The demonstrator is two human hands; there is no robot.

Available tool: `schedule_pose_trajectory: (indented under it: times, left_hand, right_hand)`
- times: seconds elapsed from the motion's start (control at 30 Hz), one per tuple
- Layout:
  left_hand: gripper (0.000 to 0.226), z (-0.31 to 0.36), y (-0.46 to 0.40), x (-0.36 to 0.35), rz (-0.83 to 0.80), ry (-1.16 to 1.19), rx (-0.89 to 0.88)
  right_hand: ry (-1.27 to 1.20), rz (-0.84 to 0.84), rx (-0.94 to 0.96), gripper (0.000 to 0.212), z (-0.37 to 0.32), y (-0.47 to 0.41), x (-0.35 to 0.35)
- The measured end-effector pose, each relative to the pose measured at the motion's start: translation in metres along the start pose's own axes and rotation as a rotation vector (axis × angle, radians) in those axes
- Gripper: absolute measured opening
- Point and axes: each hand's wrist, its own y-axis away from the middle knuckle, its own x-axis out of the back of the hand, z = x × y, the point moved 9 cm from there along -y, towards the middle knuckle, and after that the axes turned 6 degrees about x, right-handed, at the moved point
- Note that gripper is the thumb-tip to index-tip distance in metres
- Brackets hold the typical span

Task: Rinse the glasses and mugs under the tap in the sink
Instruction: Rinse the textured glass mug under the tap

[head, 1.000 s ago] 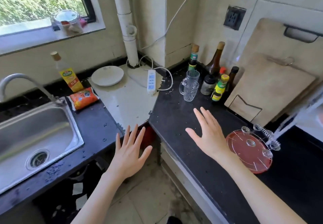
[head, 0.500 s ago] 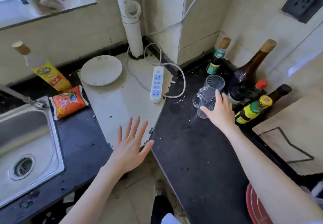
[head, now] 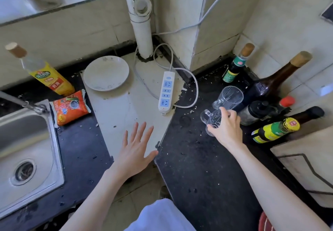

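Glass mugs [head: 214, 118], two of them, stand close together on the dark worktop [head: 194, 167] at the right, just in front of a cluster of sauce bottles [head: 266, 95]. The nearer one is in the right hand [head: 225, 129], whose fingers wrap around its body from above and the side; its handle juts out to the left, free of the grip. The farther mug [head: 229, 96] stands upright behind it, seemingly touching or nearly so. Both are clear, thick-walled pressed glass with cut facets and small looped handles, so I judge them rigid, fairly heavy for their size, breakable if knocked against each other or the bottles, and slippery once wet. The faceted body offers some purchase, but the handle looks the safer place to hold under running water. The left hand [head: 136, 151] hovers spread wide, palm down, holding nothing, over the pale speckled slab between the two dark worktops. Farther left sits the stainless steel sink [head: 39, 137], smooth and shiny with a round drain, the metal tap [head: 21, 102] reaching in at its back edge. A white power strip [head: 166, 92] lies on the pale slab, on the way to the sink, which calls for care with dripping glass.
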Motion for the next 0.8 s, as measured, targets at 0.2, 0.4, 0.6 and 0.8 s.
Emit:
schedule_pose_trajectory:
  times: [0.2, 0.4, 0.6, 0.8]
  left_hand:
    - [0.055, -0.019, 0.015, 0.008, -0.001, 0.422, 0.007]
    - [0.058, -0.095, 0.063, 0.052, 0.228, 0.835, 0.172]
    - [0.030, -0.203, 0.129, 0.056, 0.368, 1.032, 0.320]
    - [0.035, -0.316, 0.184, 0.047, 0.453, 1.173, 0.430]
  right_hand:
    - [-0.388, -0.126, 0.280, 0.077, -0.092, 0.027, 0.002]
    - [-0.369, -0.445, 0.728, 0.080, -0.250, 0.078, -0.021]
    - [-0.331, -0.653, 1.023, 0.091, -0.383, 0.149, -0.061]
    - [-0.381, -0.790, 1.061, 0.087, -0.488, 0.198, -0.116]
